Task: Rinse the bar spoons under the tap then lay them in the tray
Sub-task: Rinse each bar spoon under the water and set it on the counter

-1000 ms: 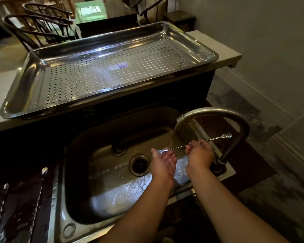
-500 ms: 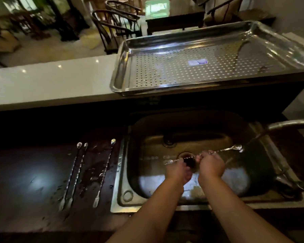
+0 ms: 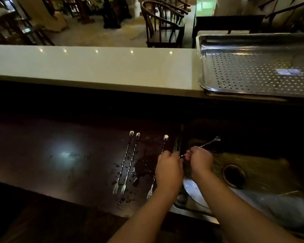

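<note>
Held spoon (image 3: pixel 208 143): pinched in right hand (image 3: pixel 200 161), fingers closed on its stem, bowl end raised over the sink (image 3: pixel 263 174); left hand (image 3: pixel 168 170) curled at the stem's lower end, contact likely but not clear. Three spoons (image 3: pixel 130 162) lie on the wet dark counter (image 3: pixel 60 155), well apart from the empty perforated tray (image 3: pixel 253 72) on the pale ledge (image 3: pixel 95 67). Risk: wet, thin stem may slip into the sink. Risk: left hand hovers over the nearest counter spoon (image 3: pixel 164 142) and could knock it. Room: open counter leftward; tray sits high, beyond the ledge edge.
</note>
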Demonstrator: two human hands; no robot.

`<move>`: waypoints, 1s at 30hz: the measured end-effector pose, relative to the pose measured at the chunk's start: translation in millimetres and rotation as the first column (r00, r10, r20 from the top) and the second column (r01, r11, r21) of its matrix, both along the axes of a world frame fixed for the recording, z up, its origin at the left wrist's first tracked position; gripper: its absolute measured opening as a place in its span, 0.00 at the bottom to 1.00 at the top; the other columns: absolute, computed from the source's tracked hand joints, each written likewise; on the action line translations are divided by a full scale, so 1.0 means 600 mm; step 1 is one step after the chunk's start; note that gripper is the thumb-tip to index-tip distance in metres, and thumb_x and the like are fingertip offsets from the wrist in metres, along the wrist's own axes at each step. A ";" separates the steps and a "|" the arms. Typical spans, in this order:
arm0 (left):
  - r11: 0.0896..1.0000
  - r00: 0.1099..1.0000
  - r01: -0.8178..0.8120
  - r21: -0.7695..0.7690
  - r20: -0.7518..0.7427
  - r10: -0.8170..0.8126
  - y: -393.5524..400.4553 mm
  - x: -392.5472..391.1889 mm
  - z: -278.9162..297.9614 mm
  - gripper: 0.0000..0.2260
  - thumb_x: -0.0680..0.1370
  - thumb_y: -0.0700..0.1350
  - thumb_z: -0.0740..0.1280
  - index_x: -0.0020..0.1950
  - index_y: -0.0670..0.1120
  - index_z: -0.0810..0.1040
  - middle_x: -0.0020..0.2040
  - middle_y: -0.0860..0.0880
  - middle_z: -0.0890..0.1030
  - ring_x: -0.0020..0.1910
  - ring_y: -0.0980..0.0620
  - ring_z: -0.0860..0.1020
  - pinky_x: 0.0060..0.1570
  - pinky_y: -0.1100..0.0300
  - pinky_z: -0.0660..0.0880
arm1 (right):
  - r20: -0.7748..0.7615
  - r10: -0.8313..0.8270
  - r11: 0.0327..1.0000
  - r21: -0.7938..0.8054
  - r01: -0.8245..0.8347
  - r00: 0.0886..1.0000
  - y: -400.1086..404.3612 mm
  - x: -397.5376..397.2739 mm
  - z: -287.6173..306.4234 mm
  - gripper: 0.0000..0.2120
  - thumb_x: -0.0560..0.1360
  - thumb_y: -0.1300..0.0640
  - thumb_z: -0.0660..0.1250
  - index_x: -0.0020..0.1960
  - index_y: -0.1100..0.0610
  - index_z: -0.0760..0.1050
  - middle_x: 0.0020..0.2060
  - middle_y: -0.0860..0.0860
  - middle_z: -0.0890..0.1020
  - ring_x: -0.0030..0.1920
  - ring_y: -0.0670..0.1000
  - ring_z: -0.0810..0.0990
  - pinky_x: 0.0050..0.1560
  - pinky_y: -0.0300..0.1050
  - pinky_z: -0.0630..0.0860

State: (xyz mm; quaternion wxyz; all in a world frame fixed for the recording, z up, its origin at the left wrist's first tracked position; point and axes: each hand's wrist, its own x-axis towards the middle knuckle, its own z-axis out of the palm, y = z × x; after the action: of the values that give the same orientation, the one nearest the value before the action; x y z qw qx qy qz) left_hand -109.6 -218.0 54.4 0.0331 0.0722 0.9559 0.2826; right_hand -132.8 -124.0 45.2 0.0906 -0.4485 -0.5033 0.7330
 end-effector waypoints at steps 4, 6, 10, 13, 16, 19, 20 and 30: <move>0.995 0.999 0.002 -0.101 0.034 0.002 -0.072 -0.026 -0.019 0.12 0.78 0.47 0.58 0.56 0.49 0.79 0.52 0.44 0.77 0.52 0.44 0.73 0.49 0.53 0.73 | 0.043 0.123 0.991 0.042 -0.125 0.991 -0.073 -0.032 -0.012 0.11 0.74 0.69 0.59 0.36 0.61 0.74 0.28 0.55 0.74 0.25 0.51 0.71 0.28 0.43 0.69; 0.990 0.999 0.004 -0.143 0.044 0.003 -0.105 -0.039 -0.031 0.11 0.78 0.44 0.58 0.54 0.48 0.80 0.52 0.45 0.78 0.52 0.44 0.74 0.49 0.53 0.73 | 0.065 0.194 0.979 0.058 -0.197 0.979 -0.106 -0.044 -0.020 0.11 0.74 0.68 0.59 0.36 0.60 0.74 0.27 0.55 0.74 0.24 0.50 0.70 0.24 0.40 0.68; 0.985 0.993 -0.010 -0.171 0.116 0.030 -0.156 -0.058 -0.050 0.10 0.78 0.40 0.58 0.52 0.45 0.79 0.51 0.44 0.78 0.49 0.44 0.77 0.45 0.52 0.74 | 0.148 0.361 0.914 0.141 -0.381 0.921 -0.154 -0.066 -0.041 0.13 0.75 0.69 0.59 0.33 0.60 0.73 0.27 0.55 0.75 0.25 0.51 0.72 0.25 0.40 0.70; 0.986 0.982 -0.006 -0.167 0.185 0.037 -0.181 -0.065 -0.062 0.11 0.77 0.38 0.57 0.51 0.43 0.78 0.51 0.42 0.79 0.48 0.42 0.79 0.45 0.51 0.74 | 0.227 0.476 0.816 0.245 -0.523 0.849 -0.180 -0.079 -0.053 0.14 0.72 0.68 0.61 0.29 0.60 0.73 0.29 0.59 0.77 0.29 0.56 0.75 0.34 0.49 0.73; 0.989 0.973 -0.003 -0.151 0.229 0.038 -0.191 -0.067 -0.070 0.11 0.76 0.37 0.57 0.51 0.41 0.79 0.51 0.42 0.80 0.49 0.41 0.79 0.47 0.50 0.73 | 0.356 0.533 0.673 0.373 -0.639 0.768 -0.198 -0.088 -0.058 0.11 0.71 0.63 0.62 0.32 0.64 0.77 0.32 0.63 0.81 0.36 0.62 0.80 0.41 0.54 0.78; 0.989 0.970 -0.008 -0.146 0.241 0.043 -0.196 -0.067 -0.075 0.11 0.77 0.37 0.57 0.50 0.41 0.79 0.51 0.42 0.81 0.49 0.42 0.79 0.46 0.51 0.73 | 0.464 0.514 0.539 0.479 -0.692 0.721 -0.207 -0.097 -0.060 0.13 0.73 0.59 0.63 0.31 0.62 0.75 0.29 0.59 0.79 0.33 0.59 0.78 0.33 0.47 0.72; 0.989 0.970 -0.009 -0.149 0.240 0.045 -0.196 -0.066 -0.077 0.11 0.77 0.37 0.56 0.50 0.41 0.78 0.51 0.42 0.80 0.49 0.42 0.79 0.46 0.51 0.73 | 0.494 0.496 0.508 0.502 -0.700 0.714 -0.209 -0.101 -0.060 0.14 0.73 0.59 0.63 0.29 0.59 0.73 0.26 0.55 0.77 0.31 0.56 0.75 0.29 0.44 0.67; 0.988 0.966 -0.006 -0.153 0.254 0.045 -0.197 -0.059 -0.085 0.09 0.78 0.40 0.57 0.51 0.42 0.76 0.51 0.42 0.79 0.49 0.40 0.79 0.45 0.51 0.73 | 0.587 0.406 0.448 0.540 -0.713 0.700 -0.213 -0.122 -0.068 0.12 0.75 0.58 0.65 0.58 0.57 0.77 0.49 0.55 0.83 0.49 0.56 0.81 0.40 0.42 0.69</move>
State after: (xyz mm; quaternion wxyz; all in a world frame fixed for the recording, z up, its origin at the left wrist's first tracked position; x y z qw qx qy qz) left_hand -144.8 -336.0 3.6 0.1582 0.0199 0.9631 0.2167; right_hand -206.0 -251.6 4.1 -0.0870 -0.3052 -0.8813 0.3502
